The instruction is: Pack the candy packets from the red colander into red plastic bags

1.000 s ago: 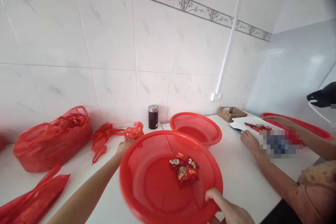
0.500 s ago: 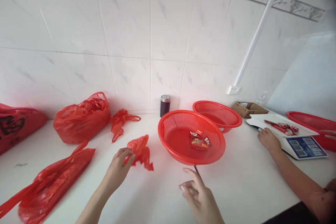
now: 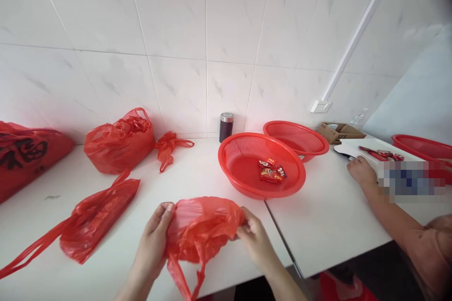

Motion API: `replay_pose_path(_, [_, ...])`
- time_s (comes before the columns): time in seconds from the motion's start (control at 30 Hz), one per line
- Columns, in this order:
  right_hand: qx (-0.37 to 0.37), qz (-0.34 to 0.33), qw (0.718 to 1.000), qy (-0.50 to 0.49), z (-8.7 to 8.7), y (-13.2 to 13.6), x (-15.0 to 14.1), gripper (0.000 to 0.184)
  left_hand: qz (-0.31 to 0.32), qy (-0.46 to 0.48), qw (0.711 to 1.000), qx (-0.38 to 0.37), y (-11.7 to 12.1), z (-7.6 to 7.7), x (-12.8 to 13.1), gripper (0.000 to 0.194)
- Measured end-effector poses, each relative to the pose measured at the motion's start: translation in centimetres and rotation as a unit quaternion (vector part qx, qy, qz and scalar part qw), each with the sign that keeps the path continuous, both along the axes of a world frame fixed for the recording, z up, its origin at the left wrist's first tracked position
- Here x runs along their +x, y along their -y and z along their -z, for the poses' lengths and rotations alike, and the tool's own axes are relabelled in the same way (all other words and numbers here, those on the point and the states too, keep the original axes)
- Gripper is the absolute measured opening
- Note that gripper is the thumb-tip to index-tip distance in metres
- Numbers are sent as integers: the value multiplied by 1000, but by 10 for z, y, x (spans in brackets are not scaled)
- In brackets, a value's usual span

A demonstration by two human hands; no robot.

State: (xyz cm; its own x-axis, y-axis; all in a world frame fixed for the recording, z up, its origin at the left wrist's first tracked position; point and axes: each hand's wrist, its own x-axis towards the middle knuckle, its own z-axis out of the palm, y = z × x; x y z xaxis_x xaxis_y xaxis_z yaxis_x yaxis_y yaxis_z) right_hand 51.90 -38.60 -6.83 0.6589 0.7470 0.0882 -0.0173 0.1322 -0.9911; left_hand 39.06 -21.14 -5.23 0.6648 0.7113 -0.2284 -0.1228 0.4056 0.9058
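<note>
A thin red plastic bag [image 3: 203,228] is stretched between my two hands above the table's front edge, its mouth spread and its handles hanging down. My left hand [image 3: 157,228] pinches the bag's left side between thumb and fingers. On the right side, my right hand [image 3: 254,235] grips the bag's edge. Just beyond the hands stands a red plastic basket [image 3: 240,181] with several small wrapped snacks [image 3: 271,171] inside. To the left lies a filled red bag [image 3: 99,221] with long handles stretched toward the table's left side.
A bulging red bag [image 3: 120,150], a crumpled red bag [image 3: 169,148] and a dark tumbler [image 3: 226,128] stand by the wall. Another basket [image 3: 296,138] and a cardboard box [image 3: 341,132] are at right. A co-worker's hand [image 3: 362,171] rests beside a scale tray [image 3: 367,146] holding packets.
The red bag has come up off the table toward me and been spread. My right hand, empty before, now holds its right side. The view has tilted downward.
</note>
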Motion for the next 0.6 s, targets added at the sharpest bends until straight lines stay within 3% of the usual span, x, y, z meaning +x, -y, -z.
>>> replay_pose_path(0.13, [-12,64,997,-44,3,23,29,26,17,-7,999,-31,-19,4,-13,38])
replay_pose_path(0.23, [-5,135,989,-53,8,27,37,32,29,-66,997,14,-18,18,-14,39])
replay_pose_path(0.33, [8,187,982,-31,15,26,40,36,10,-158,975,156,-12,35,-15,45])
replay_pose_path(0.43, [-7,232,971,59,16,25,31,32,-15,-190,922,338,-6,44,-22,51])
replay_pose_path(0.53, [-15,231,960,156,13,22,11,24,6,-180,859,480,1,39,-26,63])
replay_pose_path(0.6, [0,201,961,191,10,16,-2,20,54,-151,835,526,5,32,-23,64])
